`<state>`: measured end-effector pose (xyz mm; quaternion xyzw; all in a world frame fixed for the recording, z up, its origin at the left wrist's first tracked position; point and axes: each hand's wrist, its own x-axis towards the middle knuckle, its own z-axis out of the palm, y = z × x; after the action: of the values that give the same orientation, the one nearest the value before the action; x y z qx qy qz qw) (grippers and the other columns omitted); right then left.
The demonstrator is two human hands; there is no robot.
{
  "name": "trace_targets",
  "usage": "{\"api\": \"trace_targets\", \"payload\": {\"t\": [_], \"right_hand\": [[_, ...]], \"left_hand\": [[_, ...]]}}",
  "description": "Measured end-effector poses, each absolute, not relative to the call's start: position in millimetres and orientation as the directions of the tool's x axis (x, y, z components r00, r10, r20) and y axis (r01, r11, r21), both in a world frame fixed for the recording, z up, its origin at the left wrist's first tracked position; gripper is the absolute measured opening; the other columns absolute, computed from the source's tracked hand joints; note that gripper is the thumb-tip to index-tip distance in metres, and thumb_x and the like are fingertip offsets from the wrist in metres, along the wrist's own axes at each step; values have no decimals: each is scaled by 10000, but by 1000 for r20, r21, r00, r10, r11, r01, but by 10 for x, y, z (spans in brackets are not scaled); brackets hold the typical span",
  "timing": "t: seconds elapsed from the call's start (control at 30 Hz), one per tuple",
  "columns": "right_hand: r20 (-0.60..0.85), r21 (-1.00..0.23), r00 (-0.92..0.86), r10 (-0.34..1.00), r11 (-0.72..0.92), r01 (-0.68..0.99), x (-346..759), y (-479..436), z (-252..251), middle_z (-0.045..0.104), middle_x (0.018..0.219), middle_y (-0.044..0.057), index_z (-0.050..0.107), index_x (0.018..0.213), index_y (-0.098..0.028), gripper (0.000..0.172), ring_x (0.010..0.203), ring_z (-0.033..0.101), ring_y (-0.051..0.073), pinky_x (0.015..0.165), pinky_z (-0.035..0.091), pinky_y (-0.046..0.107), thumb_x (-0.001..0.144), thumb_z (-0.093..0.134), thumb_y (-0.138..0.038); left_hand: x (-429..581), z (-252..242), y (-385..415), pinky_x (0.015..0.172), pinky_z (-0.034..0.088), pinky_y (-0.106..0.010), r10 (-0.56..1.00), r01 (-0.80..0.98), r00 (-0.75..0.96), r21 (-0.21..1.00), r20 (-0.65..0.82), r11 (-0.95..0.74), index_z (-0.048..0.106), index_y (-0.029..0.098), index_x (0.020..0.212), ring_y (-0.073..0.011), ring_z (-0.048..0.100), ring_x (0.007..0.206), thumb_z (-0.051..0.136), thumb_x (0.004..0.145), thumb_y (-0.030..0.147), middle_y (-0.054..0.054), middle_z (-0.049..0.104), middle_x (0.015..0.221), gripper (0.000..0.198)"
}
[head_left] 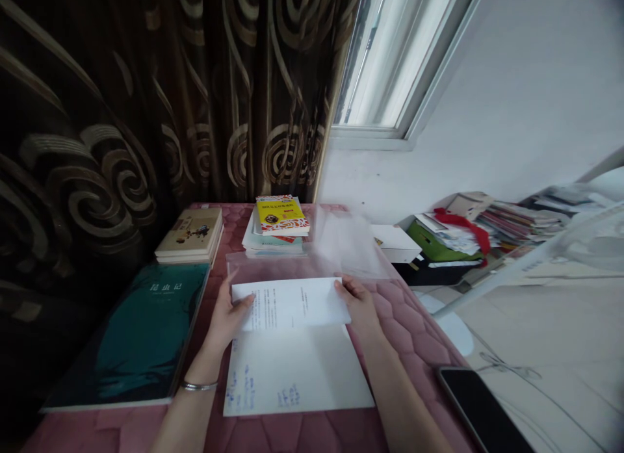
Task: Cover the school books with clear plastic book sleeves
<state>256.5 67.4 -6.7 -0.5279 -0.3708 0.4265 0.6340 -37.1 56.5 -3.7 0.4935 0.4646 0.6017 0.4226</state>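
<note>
Both hands hold a folded white printed sheet (291,302) over a pink quilted table (414,336). My left hand (228,313) grips its left edge, thumb on top. My right hand (358,301) pinches its right edge. Under the sheet lies a larger white paper (295,375) with blue handwriting along its near edge. A clear plastic sleeve (341,248) lies just beyond the sheet, its flap raised and blurred. A silver bracelet (199,386) circles my left wrist.
A large teal book (141,336) lies at the left, with a tan book stack (192,235) behind it and a yellow-covered stack (279,222) at the back. A black phone (480,411) rests at the table's right edge. Dark patterned curtains hang behind; cluttered papers lie on the floor at right.
</note>
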Motion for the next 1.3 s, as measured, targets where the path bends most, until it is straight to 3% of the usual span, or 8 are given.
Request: {"api": "trace_targets", "payload": {"t": [0.13, 0.3, 0.5, 0.77, 0.97, 1.13, 1.3], "right_hand": [[11, -993, 312, 950, 48, -109, 2613, 657, -49, 702, 765, 15, 719, 816, -250, 374, 667, 600, 206, 550, 455, 299, 587, 799, -534], [65, -997, 273, 960, 54, 48, 2649, 660, -66, 565, 548, -13, 643, 605, -217, 398, 510, 453, 140, 456, 328, 266, 610, 756, -599], [180, -967, 356, 917, 98, 237, 2590, 636, -29, 517, 525, -20, 576, 557, -203, 462, 529, 418, 135, 473, 316, 260, 660, 683, -640], [86, -996, 249, 965, 90, -2, 2622, 616, -91, 603, 647, -14, 665, 744, -222, 375, 572, 489, 149, 516, 367, 264, 680, 734, -585], [144, -983, 317, 938, 97, 157, 2609, 643, -119, 510, 562, -22, 577, 623, -206, 476, 535, 412, 130, 478, 317, 259, 679, 674, -668], [224, -950, 368, 903, 119, 288, 2537, 603, -59, 475, 564, -20, 505, 581, -231, 433, 574, 424, 155, 506, 331, 275, 733, 629, -618], [175, -978, 361, 916, 119, 172, 2496, 613, -46, 580, 648, -7, 596, 727, -229, 360, 619, 510, 175, 547, 399, 283, 721, 668, -582]], "left_hand": [[-383, -88, 589, 1071, 389, -389, 963, -20, -164, 975, 214, -221, 440, 206, 1343, -249, 535, 1231, 740, 736, 349, -110, 579, 1290, 692], [-381, -128, 610, 1025, 423, -379, 955, -2, -205, 976, 212, -217, 477, 197, 1292, -239, 570, 1166, 745, 727, 372, -106, 595, 1253, 649], [-400, -24, 543, 883, 498, -347, 976, -68, -168, 986, 137, -150, 555, 204, 1183, -227, 644, 977, 776, 682, 418, -55, 672, 1068, 588], [-370, -3, 565, 916, 479, -353, 964, -63, -213, 983, 158, -175, 545, 196, 1053, -223, 638, 997, 761, 677, 383, -56, 680, 1028, 472], [-346, 38, 542, 858, 490, -342, 965, -24, -208, 986, 158, -167, 552, 191, 1015, -207, 641, 909, 739, 695, 401, -36, 674, 943, 426], [-358, 70, 499, 836, 500, -335, 979, -78, -155, 986, 136, -149, 538, 204, 1076, -213, 639, 925, 750, 702, 422, -32, 682, 980, 482], [-360, 33, 523, 839, 500, -328, 972, -88, -159, 978, 171, -187, 524, 198, 1083, -205, 642, 920, 762, 693, 383, -39, 676, 997, 493]]}}
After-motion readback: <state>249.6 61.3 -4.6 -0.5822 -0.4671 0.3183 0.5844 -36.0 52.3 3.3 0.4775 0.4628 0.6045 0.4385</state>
